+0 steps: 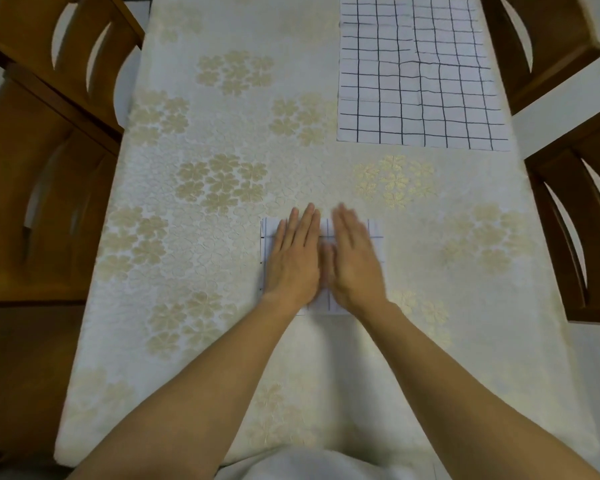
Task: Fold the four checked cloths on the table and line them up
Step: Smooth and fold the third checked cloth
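**A:** How do the hands lie?

**B:** The left hand (pixel 293 259) is palm down, fingers straight and close together, pointing away from the person. It presses flat and grasps nothing. The right hand (pixel 354 261) lies just beside it in the same flat, released pose (its fingers are blurred, so their spacing is hard to tell). The thumbs meet or nearly meet between the palms.

**A:** And the arms?

**B:** Both forearms are bare. They run up from the near edge and converge toward the wrists.

**A:** What is under the palms?

**B:** A folded cloth (pixel 378 239), white with thin dark checks, a small rectangle. Both hands rest on it and cover most of it. Its left edge, its far right corner and a strip between the wrists show.

**A:** Where does it sit?

**B:** On the flowered tablecloth (pixel 187 271), around the middle of the table.

**A:** Any other cloth?

**B:** A flat cloth (pixel 420 98) lies spread out at the far right, well apart from the hands. Its grid lines break and shift partway across, so more than one layer may lie there. I cannot tell how many.

**A:** Around the table?

**B:** Wooden chairs (pixel 49 150) stand on both sides.
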`<move>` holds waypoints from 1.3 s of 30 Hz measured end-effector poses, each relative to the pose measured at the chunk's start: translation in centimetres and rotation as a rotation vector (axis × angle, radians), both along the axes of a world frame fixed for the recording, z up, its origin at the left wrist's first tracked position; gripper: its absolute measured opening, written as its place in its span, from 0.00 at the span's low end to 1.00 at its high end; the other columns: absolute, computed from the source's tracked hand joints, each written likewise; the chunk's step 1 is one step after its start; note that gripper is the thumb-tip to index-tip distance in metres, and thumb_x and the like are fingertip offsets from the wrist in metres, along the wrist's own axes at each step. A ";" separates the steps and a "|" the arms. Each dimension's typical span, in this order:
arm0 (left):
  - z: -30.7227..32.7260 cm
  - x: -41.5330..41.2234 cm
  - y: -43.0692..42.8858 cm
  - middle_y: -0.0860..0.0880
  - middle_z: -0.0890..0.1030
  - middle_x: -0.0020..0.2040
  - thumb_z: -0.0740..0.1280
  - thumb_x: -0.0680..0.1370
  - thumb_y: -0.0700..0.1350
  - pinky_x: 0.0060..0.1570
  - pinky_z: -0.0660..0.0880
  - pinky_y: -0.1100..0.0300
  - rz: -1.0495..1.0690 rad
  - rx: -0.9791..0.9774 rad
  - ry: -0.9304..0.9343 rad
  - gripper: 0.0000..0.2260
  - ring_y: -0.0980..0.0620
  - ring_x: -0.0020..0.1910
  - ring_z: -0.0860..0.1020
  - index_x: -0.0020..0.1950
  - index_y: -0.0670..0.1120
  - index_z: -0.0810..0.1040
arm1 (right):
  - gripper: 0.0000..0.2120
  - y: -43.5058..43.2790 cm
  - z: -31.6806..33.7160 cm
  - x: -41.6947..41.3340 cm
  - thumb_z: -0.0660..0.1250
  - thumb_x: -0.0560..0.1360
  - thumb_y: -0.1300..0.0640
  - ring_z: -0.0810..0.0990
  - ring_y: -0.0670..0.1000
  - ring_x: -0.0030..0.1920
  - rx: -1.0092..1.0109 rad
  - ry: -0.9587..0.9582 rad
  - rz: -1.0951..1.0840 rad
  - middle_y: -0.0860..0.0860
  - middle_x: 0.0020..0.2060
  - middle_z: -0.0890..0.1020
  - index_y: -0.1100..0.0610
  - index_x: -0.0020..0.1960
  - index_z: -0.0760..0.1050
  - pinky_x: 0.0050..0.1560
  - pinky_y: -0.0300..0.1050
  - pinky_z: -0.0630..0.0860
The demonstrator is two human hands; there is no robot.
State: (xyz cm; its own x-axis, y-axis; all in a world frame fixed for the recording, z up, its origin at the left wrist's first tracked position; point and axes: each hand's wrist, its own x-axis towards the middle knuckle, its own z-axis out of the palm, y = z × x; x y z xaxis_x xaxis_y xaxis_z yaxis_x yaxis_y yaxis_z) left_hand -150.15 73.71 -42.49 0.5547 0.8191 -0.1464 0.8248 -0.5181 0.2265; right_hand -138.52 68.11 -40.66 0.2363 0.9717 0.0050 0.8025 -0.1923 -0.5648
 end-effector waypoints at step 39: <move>-1.2 -5.8 1.8 0.49 0.32 0.81 0.36 0.84 0.62 0.80 0.39 0.46 0.112 -0.026 0.132 0.31 0.47 0.81 0.33 0.81 0.47 0.32 | 0.34 -3.6 -1.7 8.0 0.44 0.83 0.36 0.50 0.57 0.81 -0.285 -0.184 -0.179 0.52 0.81 0.52 0.56 0.82 0.51 0.80 0.53 0.48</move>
